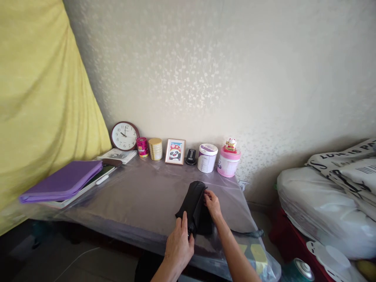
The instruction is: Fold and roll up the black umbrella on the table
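A folded black umbrella (191, 201) lies slantwise over the front right part of the table, its cloth partly loose. Around its near end, where a small dark shaft or handle shows, my left hand (179, 239) is closed. My right hand (212, 203) pinches the edge of the cloth on the umbrella's right side, near the far end. A loose flap of black cloth hangs between the umbrella and my right wrist. To the right of my forearm, a thin dark strip of cloth (248, 234) lies along the table's front edge.
Along the wall stand a clock (125, 136), a pink can (142, 147), a yellow-lidded tin (155, 149), a framed panda picture (175, 151), a white tub (207, 158) and a pink tub (228, 163). A purple folder (63, 180) lies left. Bags (320, 207) crowd the right.
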Demonstrator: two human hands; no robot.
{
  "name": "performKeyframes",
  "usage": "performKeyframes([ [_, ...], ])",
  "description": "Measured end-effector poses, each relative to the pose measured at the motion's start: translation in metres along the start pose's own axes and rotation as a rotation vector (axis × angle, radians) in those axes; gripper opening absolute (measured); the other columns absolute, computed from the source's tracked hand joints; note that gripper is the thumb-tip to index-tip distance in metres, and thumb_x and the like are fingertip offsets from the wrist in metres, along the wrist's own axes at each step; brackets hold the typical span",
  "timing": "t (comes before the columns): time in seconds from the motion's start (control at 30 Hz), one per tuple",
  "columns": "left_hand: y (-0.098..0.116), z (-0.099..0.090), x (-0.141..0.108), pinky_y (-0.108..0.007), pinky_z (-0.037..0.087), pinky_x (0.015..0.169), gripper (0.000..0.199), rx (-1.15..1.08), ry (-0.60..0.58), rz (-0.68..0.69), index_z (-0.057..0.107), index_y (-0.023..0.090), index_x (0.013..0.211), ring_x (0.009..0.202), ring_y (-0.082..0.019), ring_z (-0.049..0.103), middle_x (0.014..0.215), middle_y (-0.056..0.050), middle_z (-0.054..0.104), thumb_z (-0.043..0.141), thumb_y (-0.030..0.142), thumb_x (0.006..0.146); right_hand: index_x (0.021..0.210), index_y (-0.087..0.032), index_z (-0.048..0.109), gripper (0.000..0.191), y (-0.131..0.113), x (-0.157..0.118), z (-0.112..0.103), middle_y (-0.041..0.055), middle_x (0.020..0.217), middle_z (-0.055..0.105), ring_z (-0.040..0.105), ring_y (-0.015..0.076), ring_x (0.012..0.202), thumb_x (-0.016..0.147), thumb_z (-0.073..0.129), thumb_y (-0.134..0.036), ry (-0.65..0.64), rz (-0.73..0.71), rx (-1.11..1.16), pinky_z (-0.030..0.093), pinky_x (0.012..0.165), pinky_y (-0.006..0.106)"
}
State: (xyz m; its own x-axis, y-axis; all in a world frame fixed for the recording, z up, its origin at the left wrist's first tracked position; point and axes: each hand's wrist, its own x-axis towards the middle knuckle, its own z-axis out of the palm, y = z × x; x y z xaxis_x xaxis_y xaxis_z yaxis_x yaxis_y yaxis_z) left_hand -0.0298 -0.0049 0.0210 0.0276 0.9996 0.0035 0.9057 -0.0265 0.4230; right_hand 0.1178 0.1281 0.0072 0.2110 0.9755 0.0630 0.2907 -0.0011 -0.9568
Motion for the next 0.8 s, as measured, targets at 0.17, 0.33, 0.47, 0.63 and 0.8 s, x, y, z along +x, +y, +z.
performKeyframes([
  [0.17,0.000,0.001,0.001,-0.025,0.042,0.077,0.062,0.007,0.002,-0.002,0.016,0.012,0.139,0.098,-0.019,0.057,0.125,-0.015,0.043,0.039,0.017,0.081,0.101,-0.016,0.059,0.036,0.004,0.003,0.009,0.0097,0.103,0.064,0.058,0.0222,0.098,0.073,0.044,-0.032,0.095,-0.083,-0.057,0.040,0.092,0.037],
  [0.33,0.000,0.002,0.001,-0.025,0.043,0.077,0.062,0.008,0.009,0.004,0.017,0.012,0.139,0.097,-0.019,0.058,0.126,-0.015,0.043,0.039,0.016,0.081,0.117,-0.012,0.054,0.047,0.011,0.011,0.025,0.0120,0.122,0.056,0.049,0.0210,0.115,0.079,0.035,-0.034,0.159,-0.141,-0.124,0.033,0.101,0.036],
  [0.47,-0.001,0.006,0.001,-0.026,0.043,0.080,0.063,0.006,0.024,0.015,0.016,0.011,0.139,0.100,-0.020,0.056,0.128,-0.017,0.041,0.039,0.013,0.080,0.122,-0.008,0.049,0.053,0.013,0.018,0.037,0.0151,0.129,0.050,0.043,0.0215,0.121,0.081,0.032,-0.036,0.183,-0.182,-0.198,0.031,0.102,0.037],
  [0.63,-0.002,0.008,0.002,-0.026,0.045,0.077,0.063,0.005,0.040,0.033,0.018,0.011,0.138,0.096,-0.019,0.058,0.125,-0.016,0.043,0.038,0.012,0.079,0.129,0.000,0.040,0.060,0.006,0.010,0.053,0.0236,0.135,0.039,0.034,0.0277,0.127,0.084,0.029,-0.039,0.250,-0.174,-0.358,0.033,0.099,0.042],
  [0.8,0.001,0.005,0.001,-0.027,0.045,0.081,0.062,0.045,0.018,0.025,0.022,0.009,0.137,0.102,-0.020,0.056,0.131,-0.018,0.040,0.040,0.010,0.078,0.129,0.008,0.035,0.065,-0.003,-0.007,0.061,0.0315,0.134,0.035,0.035,0.0331,0.126,0.086,0.029,-0.040,0.274,-0.188,-0.508,0.035,0.096,0.044],
])
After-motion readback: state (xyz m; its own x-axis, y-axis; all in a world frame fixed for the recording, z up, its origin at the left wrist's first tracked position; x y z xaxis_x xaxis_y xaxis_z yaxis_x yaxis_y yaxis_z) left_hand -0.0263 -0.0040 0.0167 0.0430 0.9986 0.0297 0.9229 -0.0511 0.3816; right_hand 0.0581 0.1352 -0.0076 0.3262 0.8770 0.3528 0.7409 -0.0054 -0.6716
